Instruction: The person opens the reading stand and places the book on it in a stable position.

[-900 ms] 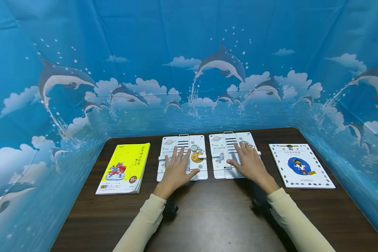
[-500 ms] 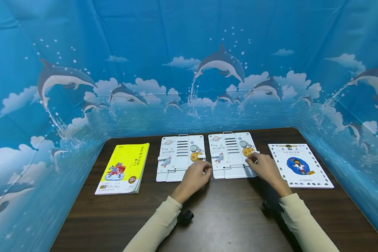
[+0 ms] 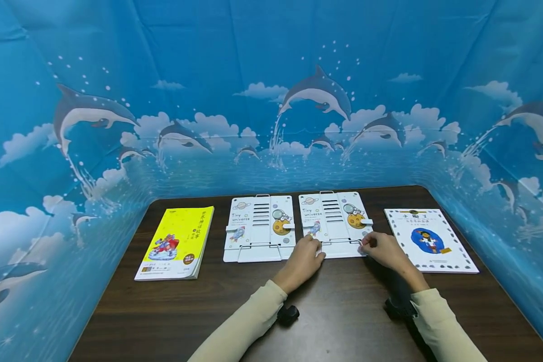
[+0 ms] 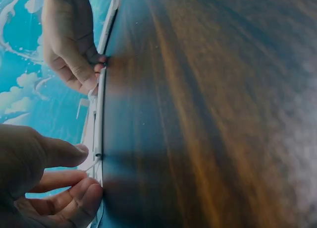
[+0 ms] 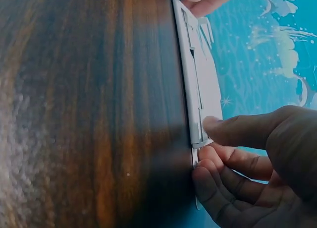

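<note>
Two white book stands printed "Tiny universe" lie folded flat, side by side, on the dark wooden table. Both my hands are at the lower edge of the right book stand (image 3: 337, 231). My left hand (image 3: 302, 262) grips its lower left corner with bent fingers. At the lower right corner my right hand (image 3: 389, 253) pinches the edge, its thumb (image 5: 233, 130) on top and the fingertips curled beneath, as the right wrist view shows. The left book stand (image 3: 261, 229) lies untouched, its page clips and wire support visible.
A yellow book (image 3: 176, 241) lies on the left of the table (image 3: 344, 322). To the right is a white book (image 3: 427, 241) with a blue round picture, close beside my right hand. A blue dolphin curtain (image 3: 271, 100) hangs around the table's back and sides.
My hands lay spread over the two stands at first. The left hand has moved right, from the left stand to the right one's corner; the right hand has come down to the lower right corner.
</note>
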{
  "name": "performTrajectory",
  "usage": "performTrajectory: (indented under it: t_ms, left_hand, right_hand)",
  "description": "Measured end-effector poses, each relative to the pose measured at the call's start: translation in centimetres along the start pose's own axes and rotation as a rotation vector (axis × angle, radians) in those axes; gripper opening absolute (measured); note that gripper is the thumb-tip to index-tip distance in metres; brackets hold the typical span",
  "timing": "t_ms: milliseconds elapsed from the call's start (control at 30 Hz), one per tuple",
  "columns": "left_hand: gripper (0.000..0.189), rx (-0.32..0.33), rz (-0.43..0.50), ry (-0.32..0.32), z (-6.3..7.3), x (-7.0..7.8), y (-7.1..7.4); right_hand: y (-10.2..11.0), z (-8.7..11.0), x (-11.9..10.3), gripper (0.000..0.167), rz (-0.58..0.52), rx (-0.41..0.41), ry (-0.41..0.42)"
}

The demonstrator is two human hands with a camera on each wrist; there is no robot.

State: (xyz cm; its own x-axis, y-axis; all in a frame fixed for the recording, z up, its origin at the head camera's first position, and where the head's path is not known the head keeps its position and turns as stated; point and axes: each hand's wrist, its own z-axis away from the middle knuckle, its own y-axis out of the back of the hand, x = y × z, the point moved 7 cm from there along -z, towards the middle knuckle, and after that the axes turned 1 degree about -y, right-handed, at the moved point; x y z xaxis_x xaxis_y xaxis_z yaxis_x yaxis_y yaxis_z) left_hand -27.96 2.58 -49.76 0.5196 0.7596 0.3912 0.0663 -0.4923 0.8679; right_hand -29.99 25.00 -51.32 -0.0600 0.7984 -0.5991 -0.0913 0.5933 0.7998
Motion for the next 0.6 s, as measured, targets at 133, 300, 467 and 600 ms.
performTrajectory:
  t_ms: [133,300,467,600]
  left_hand:
    - [0.014,0.006,0.013,0.033,-0.22,-0.08,-0.16]
    - [0.02,-0.01,0.01,0.042,-0.49,0.0,-0.29]
    - [0.034,-0.029,0.072,0.072,-0.8,-0.36,-0.47]
    - [0.023,-0.025,0.123,0.113,-0.94,-0.8,-0.58]
  right_hand:
    - [0.02,-0.07,-0.11,0.015,0.001,-0.02,-0.009]
    - [0.06,-0.13,0.05,0.019,-0.016,-0.071,-0.025]
    - [-0.01,-0.24,0.22,0.02,-0.033,-0.104,-0.028]
    - [-0.06,-0.27,0.14,0.016,-0.032,-0.09,-0.033]
